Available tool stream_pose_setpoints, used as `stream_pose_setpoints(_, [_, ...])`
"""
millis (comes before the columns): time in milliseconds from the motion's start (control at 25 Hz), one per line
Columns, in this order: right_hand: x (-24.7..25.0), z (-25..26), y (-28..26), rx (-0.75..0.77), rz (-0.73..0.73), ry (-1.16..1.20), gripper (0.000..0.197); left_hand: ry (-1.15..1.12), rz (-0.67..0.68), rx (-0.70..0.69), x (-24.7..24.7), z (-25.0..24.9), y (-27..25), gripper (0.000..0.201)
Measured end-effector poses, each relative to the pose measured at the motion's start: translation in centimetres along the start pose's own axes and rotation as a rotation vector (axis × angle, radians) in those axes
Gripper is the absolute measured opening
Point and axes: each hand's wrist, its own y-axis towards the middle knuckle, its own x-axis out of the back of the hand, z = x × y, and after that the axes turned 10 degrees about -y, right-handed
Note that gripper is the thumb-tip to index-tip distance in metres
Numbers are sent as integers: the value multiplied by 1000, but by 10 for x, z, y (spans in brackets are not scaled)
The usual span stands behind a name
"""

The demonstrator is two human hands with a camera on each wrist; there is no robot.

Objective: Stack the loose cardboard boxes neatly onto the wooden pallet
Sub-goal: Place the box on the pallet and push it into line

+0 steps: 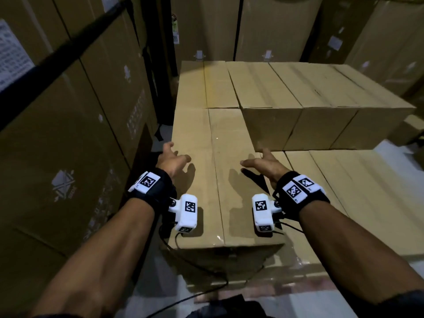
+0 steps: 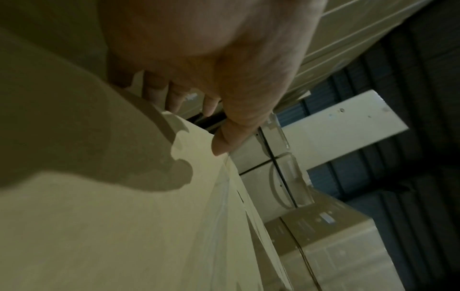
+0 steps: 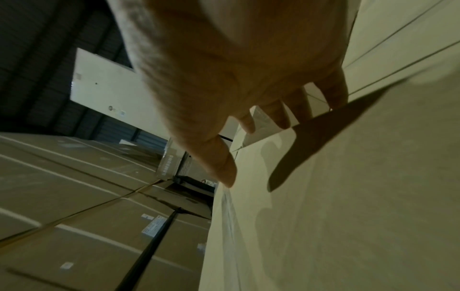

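A long cardboard box [image 1: 206,191] lies lengthwise in front of me on a lower layer of boxes [image 1: 344,191]. Both hands hover just above its top, fingers spread, holding nothing and casting shadows on the cardboard. My left hand [image 1: 177,154] is over the box's left edge, my right hand [image 1: 254,158] over its right part. A higher row of boxes [image 1: 321,106] stands just beyond the right hand. The left wrist view shows my left hand [image 2: 206,110] above the box top [image 2: 124,216]. The right wrist view shows my right hand [image 3: 248,122] above the same top [image 3: 348,196]. A reddish wooden strip [image 1: 263,292] shows under the stack.
Tall stacks of large cartons [image 1: 68,111] wall in the left side, with more cartons [image 1: 275,26] behind the pile. A narrow dark gap [image 1: 160,99] runs between the left stack and the pile. Pale floor [image 1: 390,152] shows at the right.
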Motion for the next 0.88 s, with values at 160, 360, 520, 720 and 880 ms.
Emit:
stream_pose_setpoints(160, [-14,-21,-49,169,-100,-450,69,340,69,-136,3,4,-38,61])
stream_pose_setpoints(360, [-30,-36,-105,416,-127,-838,59,741,245,-294,-1,21,-89,52])
stream_pose_setpoints(520, [-32,-47,-122,495,59,-1033,65,888,323,-399,2,32,-123,55])
stream_pose_setpoints(720, [-37,-68,-135,547,109,-1111,78,1124,450,-494,9,55,-151,77])
stream_pose_setpoints(880, [-34,-87,-134,590,61,-1189,88,1260,396,-525,5,76,-166,96])
